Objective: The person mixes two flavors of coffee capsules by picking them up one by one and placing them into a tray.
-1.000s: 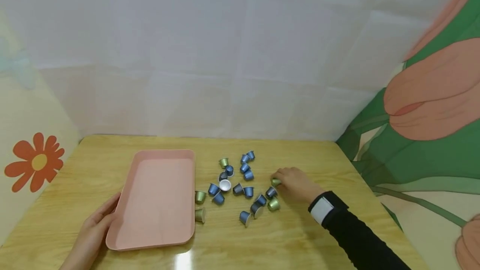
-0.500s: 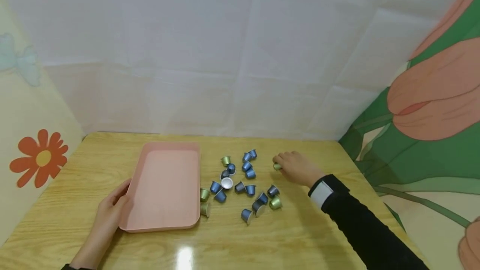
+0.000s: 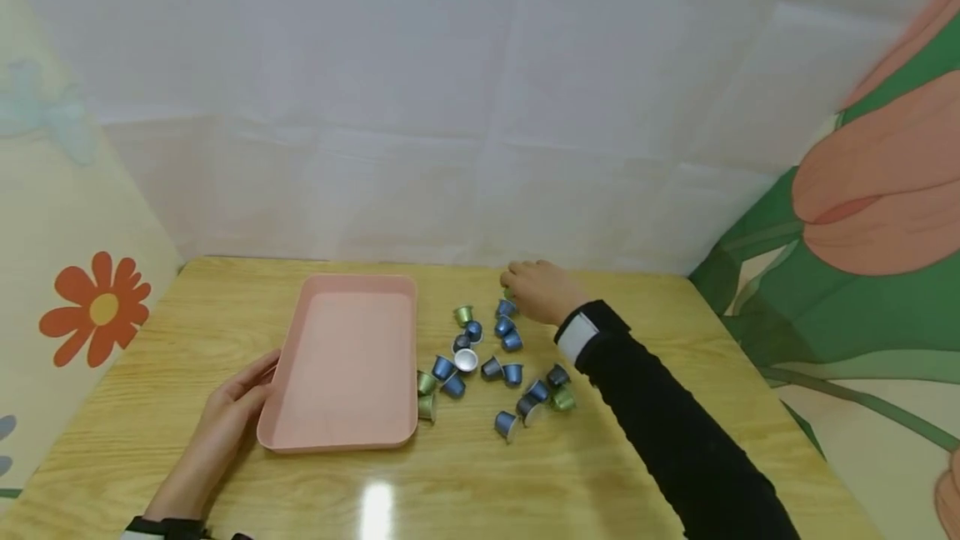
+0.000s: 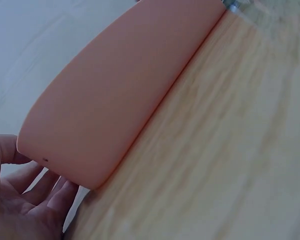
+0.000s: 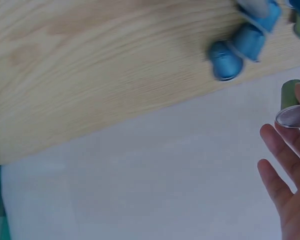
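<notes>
My left hand (image 3: 228, 415) holds the near left side of a pink rectangular tray (image 3: 347, 365), which has nothing in it. In the left wrist view the thumb lies at the rim of the tray wall (image 4: 115, 85), with the other fingers lower against it. Over the far part of the table, my right hand (image 3: 546, 292) pinches a green coffee capsule (image 5: 289, 94) between thumb and fingers. Its silver lid shows in the right wrist view. Just below that hand lie several blue capsules (image 3: 512, 342) in a row.
More blue and dark capsules (image 3: 506, 425) lie scattered right of the tray, with a green capsule (image 3: 562, 399) among them. Two green capsules (image 3: 427, 407) sit against the tray's right side. One capsule (image 3: 466, 360) shows its silver lid upward. A white cloth (image 3: 450, 148) hangs behind the wooden table (image 3: 465, 490).
My right hand has lifted the green capsule from the right group and carried it away and leftward, behind the blue row. The tray has shifted slightly nearer the capsules, still in my left hand.
</notes>
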A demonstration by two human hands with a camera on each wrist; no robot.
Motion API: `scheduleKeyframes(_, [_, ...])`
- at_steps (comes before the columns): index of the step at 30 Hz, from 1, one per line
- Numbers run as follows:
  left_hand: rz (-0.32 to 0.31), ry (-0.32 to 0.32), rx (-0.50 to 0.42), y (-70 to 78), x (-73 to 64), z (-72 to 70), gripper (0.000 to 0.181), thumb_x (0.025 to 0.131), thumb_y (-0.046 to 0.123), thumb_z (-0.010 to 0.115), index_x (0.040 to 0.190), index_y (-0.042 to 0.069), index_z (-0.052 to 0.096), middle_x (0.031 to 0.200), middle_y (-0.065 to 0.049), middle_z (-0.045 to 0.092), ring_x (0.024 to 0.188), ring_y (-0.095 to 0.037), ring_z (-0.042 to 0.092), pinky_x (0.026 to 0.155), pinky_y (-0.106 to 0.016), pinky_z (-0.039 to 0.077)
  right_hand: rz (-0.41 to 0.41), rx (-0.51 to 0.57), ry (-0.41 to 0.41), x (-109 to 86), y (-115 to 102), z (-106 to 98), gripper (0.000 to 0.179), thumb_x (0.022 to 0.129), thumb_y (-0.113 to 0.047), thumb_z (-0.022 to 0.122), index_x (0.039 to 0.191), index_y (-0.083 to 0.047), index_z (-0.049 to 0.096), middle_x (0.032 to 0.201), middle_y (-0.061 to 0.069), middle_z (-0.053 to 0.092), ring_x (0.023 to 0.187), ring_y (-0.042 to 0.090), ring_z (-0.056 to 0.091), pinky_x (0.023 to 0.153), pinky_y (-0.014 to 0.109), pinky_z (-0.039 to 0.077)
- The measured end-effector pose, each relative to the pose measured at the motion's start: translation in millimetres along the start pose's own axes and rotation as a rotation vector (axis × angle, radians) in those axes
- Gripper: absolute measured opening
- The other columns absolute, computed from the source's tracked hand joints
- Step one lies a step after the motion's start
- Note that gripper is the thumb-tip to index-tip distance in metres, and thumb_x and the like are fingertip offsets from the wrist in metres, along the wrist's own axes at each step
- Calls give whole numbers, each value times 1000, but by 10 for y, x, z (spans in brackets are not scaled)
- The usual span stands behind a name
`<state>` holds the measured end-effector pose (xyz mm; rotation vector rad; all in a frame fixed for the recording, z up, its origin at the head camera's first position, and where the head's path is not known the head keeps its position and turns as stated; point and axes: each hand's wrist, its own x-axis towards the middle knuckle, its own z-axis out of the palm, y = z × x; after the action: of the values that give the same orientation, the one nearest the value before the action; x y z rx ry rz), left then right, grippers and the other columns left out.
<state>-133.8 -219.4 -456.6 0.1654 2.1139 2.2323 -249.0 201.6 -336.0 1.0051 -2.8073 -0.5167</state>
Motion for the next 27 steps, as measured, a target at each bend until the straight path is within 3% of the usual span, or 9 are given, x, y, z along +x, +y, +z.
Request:
scheduleKeyframes(5, [9,-47,32,-6,-45,-52,59,96,17,51,144,-9,27,115,32,57,108,14,52,83,-2,47,-45,-1,-1,296,-280,-78,19,90,-17,60,106,-9,64,95,8,66,80,20,61,75,37,57])
scheduleKeyframes(8, [82,-85,114,-9,-79,-109,54,97,13,49,142,-10,30,119,31,56,110,13,51,84,-1,46,-61,-11,-5,488,-443,-114,20,93,-20,56,108,-10,64,97,6,66,82,18,61,76,33,57])
scheduleKeyframes(12, [158,-89,252,-14,-101,-168,50,97,10,48,140,-10,35,121,32,54,111,14,50,85,1,43,-87,-17,6,728,-633,-171,22,94,-21,54,111,-11,64,101,5,67,87,18,63,80,32,57])
scheduleKeyframes(22, [83,-82,332,-28,-107,-160,52,96,20,51,141,-3,39,120,37,50,108,18,49,83,3,40,-84,-86,-31,1125,-1104,-274,26,92,-25,57,116,-18,63,110,1,68,99,16,62,88,30,56])
scheduleKeyframes(27, [83,-68,343,-29,-118,-162,52,96,20,52,140,-5,40,118,38,50,107,19,48,83,4,39,-74,-112,-64,1269,-1339,-242,20,94,-18,55,111,-19,64,107,-2,69,93,14,63,82,28,57])
